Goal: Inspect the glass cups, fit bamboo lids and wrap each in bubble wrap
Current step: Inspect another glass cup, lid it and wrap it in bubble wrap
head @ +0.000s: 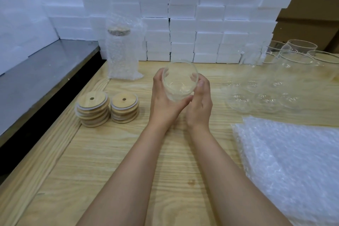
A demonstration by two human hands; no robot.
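Observation:
A clear glass cup (178,80) is held above the middle of the wooden table (113,161), its open mouth tilted toward the camera. My left hand (165,99) grips it from the left and below. My right hand (200,104) grips its right side, thumb on the rim. Two stacks of bamboo lids (93,110) (124,107) with centre holes stand to the left. A cup wrapped in bubble wrap (122,49), lid fitted, stands upright behind them. Bubble wrap sheets (289,161) lie at the right front.
Several bare glass cups (286,71) stand at the right rear of the table. White foam blocks (192,20) are stacked as a wall along the back. A grey metal surface (42,77) borders the table on the left. Cardboard boxes (315,13) stand at the far right.

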